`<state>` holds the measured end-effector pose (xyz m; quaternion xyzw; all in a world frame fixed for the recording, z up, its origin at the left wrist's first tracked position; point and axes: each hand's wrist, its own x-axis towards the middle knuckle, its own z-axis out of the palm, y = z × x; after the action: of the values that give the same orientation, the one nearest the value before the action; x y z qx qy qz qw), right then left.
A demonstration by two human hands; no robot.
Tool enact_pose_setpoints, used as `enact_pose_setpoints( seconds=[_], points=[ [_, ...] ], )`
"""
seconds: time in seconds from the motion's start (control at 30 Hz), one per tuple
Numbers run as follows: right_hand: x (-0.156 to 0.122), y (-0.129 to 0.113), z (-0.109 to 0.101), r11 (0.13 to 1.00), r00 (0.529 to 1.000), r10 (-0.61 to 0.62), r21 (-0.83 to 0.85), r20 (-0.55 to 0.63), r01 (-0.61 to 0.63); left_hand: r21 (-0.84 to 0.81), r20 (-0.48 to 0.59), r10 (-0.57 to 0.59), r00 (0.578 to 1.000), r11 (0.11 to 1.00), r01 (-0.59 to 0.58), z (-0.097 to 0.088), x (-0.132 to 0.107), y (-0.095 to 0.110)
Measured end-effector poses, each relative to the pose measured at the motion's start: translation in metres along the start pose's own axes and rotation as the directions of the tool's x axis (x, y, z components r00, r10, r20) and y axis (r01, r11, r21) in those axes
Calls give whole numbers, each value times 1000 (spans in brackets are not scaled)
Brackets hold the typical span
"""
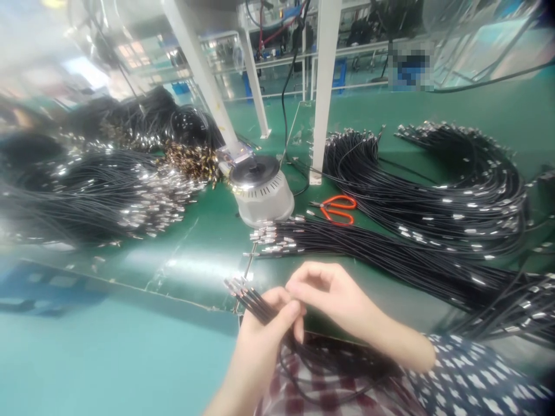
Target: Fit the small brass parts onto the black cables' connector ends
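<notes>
My left hand (pixel 271 326) is closed around a small bunch of black cables (pixel 255 305), whose silvery and coppery tips stick out to the upper left. The rest of that bunch hangs down over my lap. Close against it, my right hand (pixel 327 294) has thumb and forefinger pinched together near the left fingertips; what is between them, if anything, is too small to make out. Just beyond both hands lies a long bundle of black cables (pixel 364 245) with metal ends pointing left.
A white round device with a black top (pixel 262 193) stands by white posts (pixel 323 86). Orange-handled scissors (pixel 340 209) lie to its right. Coiled black cables (pixel 459 202) fill the right side, and blurred cable heaps (pixel 99 185) cover the left. The green table's front edge (pixel 173 296) runs left.
</notes>
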<state>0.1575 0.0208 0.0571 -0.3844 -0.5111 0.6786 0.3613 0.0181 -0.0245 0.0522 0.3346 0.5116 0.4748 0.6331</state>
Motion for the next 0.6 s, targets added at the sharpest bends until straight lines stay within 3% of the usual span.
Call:
enact_pose_setpoints(
  seconds=[0.13,0.23,0.33,0.4,0.47,0.53,0.6],
  points=[
    [1,4,2,996,999,2,90,40,-5,-23,41,-17,999,1000,18,0,1,0],
    [1,2,-1,995,999,-31,92,-33,33,-63,126,-57,990,996,65,-6,3,5],
    [-7,-4,-1,998,992,-64,6,-105,65,-53,138,-96,986,993,104,-20,8,10],
    [-14,-4,5,994,996,-82,-80,-39,79,-24,125,-134,983,990,138,-29,11,14],
    [-21,3,17,963,983,-115,-229,141,145,-14,135,-139,981,990,142,-36,15,17],
    [-25,17,33,830,919,-135,-465,370,309,11,137,-111,984,994,111,-37,17,20],
    [-27,31,47,576,866,-52,-693,498,433,43,133,-93,987,995,88,-36,18,23]
  ],
)
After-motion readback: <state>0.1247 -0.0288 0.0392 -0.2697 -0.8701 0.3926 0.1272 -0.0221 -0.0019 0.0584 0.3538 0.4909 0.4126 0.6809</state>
